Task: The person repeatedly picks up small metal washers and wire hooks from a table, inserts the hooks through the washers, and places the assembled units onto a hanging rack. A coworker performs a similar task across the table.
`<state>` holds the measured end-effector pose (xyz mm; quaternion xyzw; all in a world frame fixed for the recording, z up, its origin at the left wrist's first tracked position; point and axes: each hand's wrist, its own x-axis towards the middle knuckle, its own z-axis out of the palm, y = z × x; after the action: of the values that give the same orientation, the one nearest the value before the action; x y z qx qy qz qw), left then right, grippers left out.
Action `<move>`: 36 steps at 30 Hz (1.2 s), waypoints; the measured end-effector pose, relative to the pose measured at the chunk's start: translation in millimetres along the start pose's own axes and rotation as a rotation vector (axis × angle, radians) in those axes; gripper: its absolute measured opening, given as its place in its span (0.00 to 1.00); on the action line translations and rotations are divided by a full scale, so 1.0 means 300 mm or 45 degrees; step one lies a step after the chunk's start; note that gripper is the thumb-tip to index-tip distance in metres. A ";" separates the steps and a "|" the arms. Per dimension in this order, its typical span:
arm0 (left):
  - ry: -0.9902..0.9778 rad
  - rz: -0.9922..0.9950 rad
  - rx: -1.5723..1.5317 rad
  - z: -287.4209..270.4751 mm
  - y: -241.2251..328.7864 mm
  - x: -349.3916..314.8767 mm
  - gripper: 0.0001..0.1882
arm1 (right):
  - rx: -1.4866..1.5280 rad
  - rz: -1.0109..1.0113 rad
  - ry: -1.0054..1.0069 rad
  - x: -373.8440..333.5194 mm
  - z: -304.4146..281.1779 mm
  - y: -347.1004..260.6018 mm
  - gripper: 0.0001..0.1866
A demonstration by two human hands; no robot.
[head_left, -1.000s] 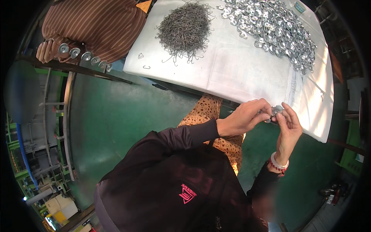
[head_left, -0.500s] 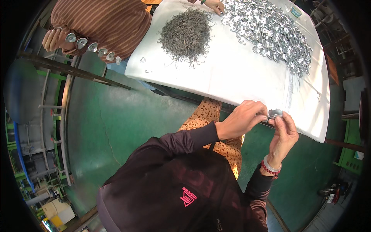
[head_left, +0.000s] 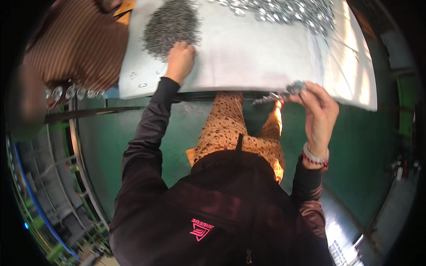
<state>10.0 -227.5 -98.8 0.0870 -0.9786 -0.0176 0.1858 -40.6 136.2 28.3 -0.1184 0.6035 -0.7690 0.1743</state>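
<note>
At the near edge of a heap of grey wire hooks, my left hand has its fingers curled down together; whatever they pinch is hidden. My right hand grips a shiny round metal disc between thumb and fingers, held up just in front of the table's near edge. From the disc a thin metal strand trails to the left, too blurred to make out. Two loose hooks lie on the white tabletop left of the heap.
Many more shiny metal discs are spread over the far part of the white table. A person in a striped brown top is at the left, with a row of discs in front of them. Metal racks stand along the left.
My left hand has left the disc in my right hand and reached up and left to the hooks. My right hand stays on the disc. The view has shifted.
</note>
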 end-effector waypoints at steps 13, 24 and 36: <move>-0.057 -0.311 -0.810 -0.179 0.211 0.165 0.09 | 0.100 -0.166 0.022 0.030 -0.080 0.002 0.10; -0.521 -0.038 -1.957 -0.196 0.580 0.220 0.09 | 0.074 -0.025 0.056 0.019 -0.083 0.092 0.12; -0.256 0.318 -0.487 0.075 0.305 0.332 0.07 | 0.078 -0.004 0.074 0.003 -0.076 0.068 0.09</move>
<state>-104.4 -155.2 -77.9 -0.0735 -0.9742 -0.1879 0.1014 -47.8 151.6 2.9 -0.0914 0.5844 -0.7905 0.1590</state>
